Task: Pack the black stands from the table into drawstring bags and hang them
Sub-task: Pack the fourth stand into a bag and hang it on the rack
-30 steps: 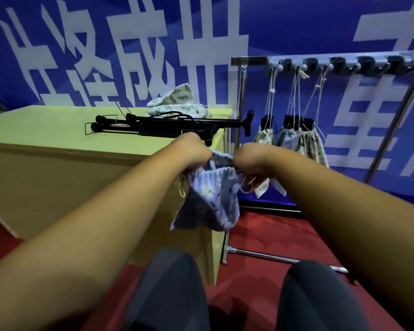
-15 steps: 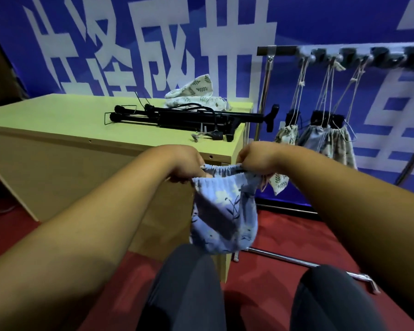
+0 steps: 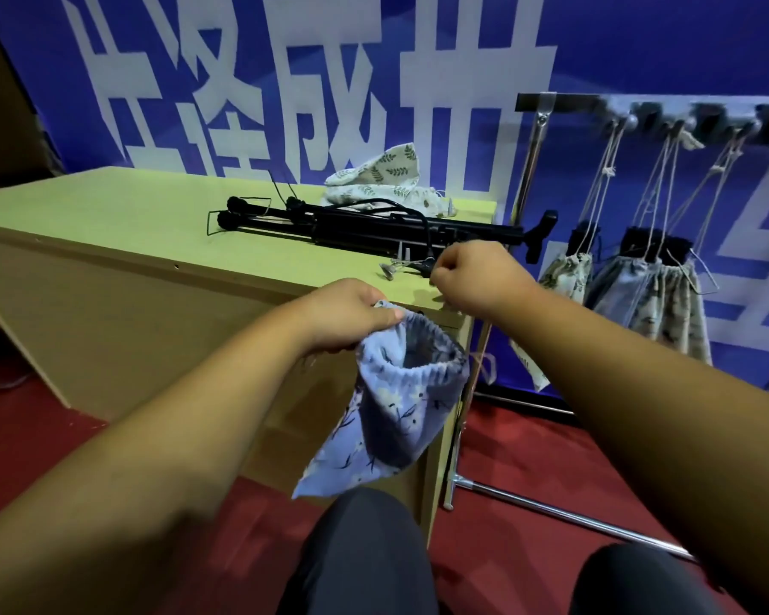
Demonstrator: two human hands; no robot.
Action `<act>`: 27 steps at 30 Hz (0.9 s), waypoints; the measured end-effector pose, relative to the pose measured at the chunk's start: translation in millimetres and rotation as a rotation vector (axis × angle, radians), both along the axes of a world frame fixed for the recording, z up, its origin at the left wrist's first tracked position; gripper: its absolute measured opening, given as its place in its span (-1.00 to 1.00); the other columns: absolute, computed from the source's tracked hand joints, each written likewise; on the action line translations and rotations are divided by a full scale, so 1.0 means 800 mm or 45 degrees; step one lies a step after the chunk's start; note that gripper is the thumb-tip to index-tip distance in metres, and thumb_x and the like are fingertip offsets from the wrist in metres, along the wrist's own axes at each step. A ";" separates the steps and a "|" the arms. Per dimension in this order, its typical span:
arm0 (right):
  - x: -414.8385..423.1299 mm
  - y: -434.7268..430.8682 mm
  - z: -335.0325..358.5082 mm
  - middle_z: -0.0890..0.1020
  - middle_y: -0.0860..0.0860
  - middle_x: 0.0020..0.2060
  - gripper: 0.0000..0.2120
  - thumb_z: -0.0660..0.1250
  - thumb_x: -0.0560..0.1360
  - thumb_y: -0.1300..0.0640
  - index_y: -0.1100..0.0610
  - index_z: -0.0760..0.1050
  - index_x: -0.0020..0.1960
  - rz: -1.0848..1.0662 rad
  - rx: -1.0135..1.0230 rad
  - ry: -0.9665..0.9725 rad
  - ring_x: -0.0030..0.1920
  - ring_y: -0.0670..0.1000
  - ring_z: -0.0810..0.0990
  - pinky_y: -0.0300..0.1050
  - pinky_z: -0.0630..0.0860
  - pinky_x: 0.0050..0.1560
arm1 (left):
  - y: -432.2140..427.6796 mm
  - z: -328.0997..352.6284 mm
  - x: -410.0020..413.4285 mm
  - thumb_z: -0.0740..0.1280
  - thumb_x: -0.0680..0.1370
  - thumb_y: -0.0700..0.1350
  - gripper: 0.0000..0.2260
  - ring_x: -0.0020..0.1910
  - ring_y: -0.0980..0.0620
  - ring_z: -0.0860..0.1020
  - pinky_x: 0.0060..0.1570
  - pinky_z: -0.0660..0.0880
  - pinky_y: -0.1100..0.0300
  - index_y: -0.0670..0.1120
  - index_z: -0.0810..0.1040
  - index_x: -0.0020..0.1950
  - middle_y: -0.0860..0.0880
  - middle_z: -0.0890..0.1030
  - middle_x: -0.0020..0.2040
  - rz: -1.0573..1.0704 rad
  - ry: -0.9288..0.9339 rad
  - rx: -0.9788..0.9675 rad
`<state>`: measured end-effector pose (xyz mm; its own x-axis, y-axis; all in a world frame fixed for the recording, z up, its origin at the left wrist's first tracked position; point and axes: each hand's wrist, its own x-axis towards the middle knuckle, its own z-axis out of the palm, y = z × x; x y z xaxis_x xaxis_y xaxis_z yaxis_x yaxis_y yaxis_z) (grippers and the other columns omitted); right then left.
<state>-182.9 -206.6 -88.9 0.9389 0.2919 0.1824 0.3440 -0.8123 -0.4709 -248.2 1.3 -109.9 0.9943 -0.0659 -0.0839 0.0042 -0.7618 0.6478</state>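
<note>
One blue bag (image 3: 396, 406) hangs open, rim pinched in my left grip (image 3: 347, 317); my curled right grip (image 3: 476, 277), holding I cannot tell what, must next fetch a black stand (image 3: 374, 228).

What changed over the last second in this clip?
The right hand let go of the blue floral drawstring bag and rose toward the black stands at the table edge. The left hand still grips the bag's rim, mouth open. Stands, leaf-print bag and hung bags unchanged.

Stands (image 3: 374, 228) lie on the table (image 3: 107, 206), rack (image 3: 640, 113) to its right.
</note>
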 end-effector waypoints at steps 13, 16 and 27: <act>0.066 0.016 -0.013 0.72 0.01 0.16 -0.60 0.26 0.58 0.21 -0.03 0.65 0.34 -0.067 -0.096 0.098 0.02 0.08 0.69 -0.02 0.68 0.03 | -0.036 -0.006 0.073 0.34 0.64 0.01 -0.63 -0.02 0.02 0.64 -0.09 0.46 0.27 0.09 0.60 0.46 -0.03 0.65 0.36 0.083 -0.234 0.126; 0.076 0.016 -0.014 0.67 -0.09 -0.08 -0.57 0.23 0.59 0.25 -0.12 0.67 0.29 0.029 0.016 0.181 -0.30 -0.12 0.54 -0.20 0.53 -0.28 | -0.040 -0.006 0.082 0.31 0.63 0.02 -0.61 -0.28 0.12 0.61 -0.27 0.45 0.30 0.13 0.60 0.46 0.01 0.71 0.10 0.123 -0.205 0.135; 0.082 0.026 -0.014 0.65 0.04 0.20 -0.51 0.19 0.66 0.19 -0.03 0.45 0.57 0.007 -0.239 0.113 0.01 0.07 0.56 -0.06 0.53 0.08 | -0.051 0.000 0.101 0.18 0.66 0.06 -0.71 0.01 -0.17 0.49 -0.04 0.46 0.10 -0.12 0.56 0.04 -0.16 0.56 0.04 0.167 -0.126 0.604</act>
<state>-117.5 -185.6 -99.7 0.9472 0.3181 0.0411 0.3126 -0.8870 -0.3399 -167.3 -39.3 -110.1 0.9964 0.0825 0.0208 0.0755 -0.9696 0.2326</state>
